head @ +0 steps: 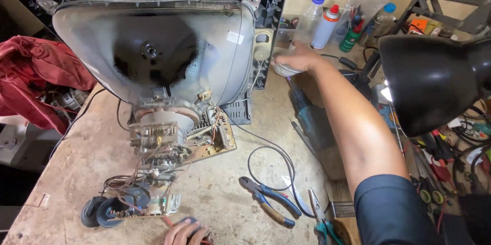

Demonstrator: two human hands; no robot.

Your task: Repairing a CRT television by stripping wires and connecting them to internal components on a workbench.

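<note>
An opened old television (153, 40) stands face-down-forward on the workbench (76, 158), its grey picture tube and circuit board (174, 137) exposed. My right hand (296, 60) reaches far across the bench and rests on a small white bowl-like container (283, 69) beside the set's right edge. My left hand (185, 232) is at the bottom edge, fingers curled around a small dark part with red wires near the loose speakers (102, 212). Whether it grips firmly is partly cut off.
Blue-handled pliers (268, 199) and scissors (322, 219) lie on the bench front. Bottles and spray cans (327, 25) stand at the back. A black lamp shade (429, 76) hangs close on the right over several screwdrivers. A red cloth (36, 76) lies left.
</note>
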